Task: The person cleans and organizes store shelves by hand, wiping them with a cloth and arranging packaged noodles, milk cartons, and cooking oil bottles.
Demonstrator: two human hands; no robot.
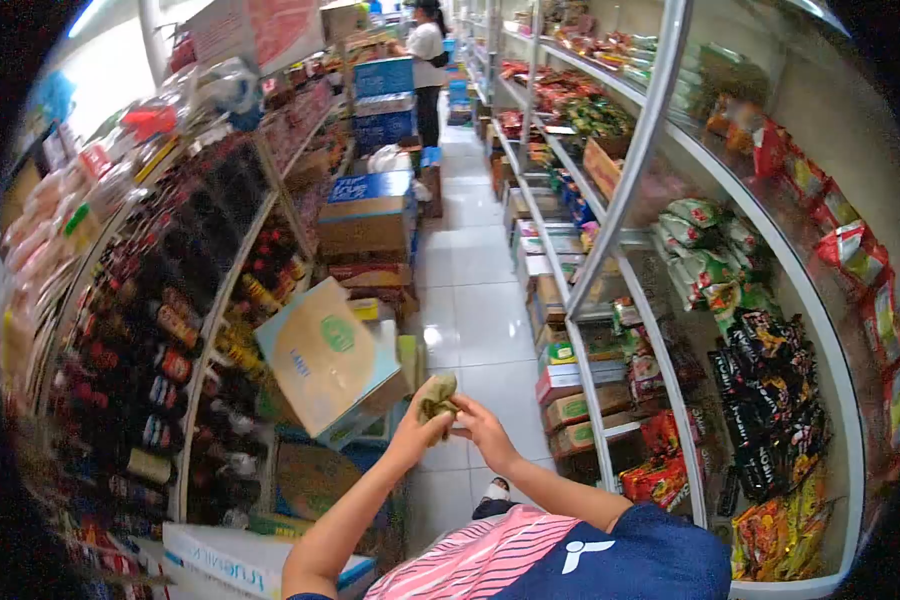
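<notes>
A crumpled olive-green cloth (437, 392) is bunched up in front of my body, over the aisle floor. My left hand (417, 432) grips it, fingers wrapped around its lower part. From the other side, my right hand (484, 430) meets it, with thumb and fingers pinched at the cloth's right edge. Just left of my hands, a tilted cardboard carton (320, 355) with a green logo rests on other boxes.
Bottles fill the left shelf (175, 330). A white milk carton (225, 560) stands low at left. Along the right, a metal-framed shelf (595, 420) holds snack packets, including black packs (770, 400). Stacked blue boxes (383, 90) and another person (428, 60) are farther down the tiled aisle (480, 300).
</notes>
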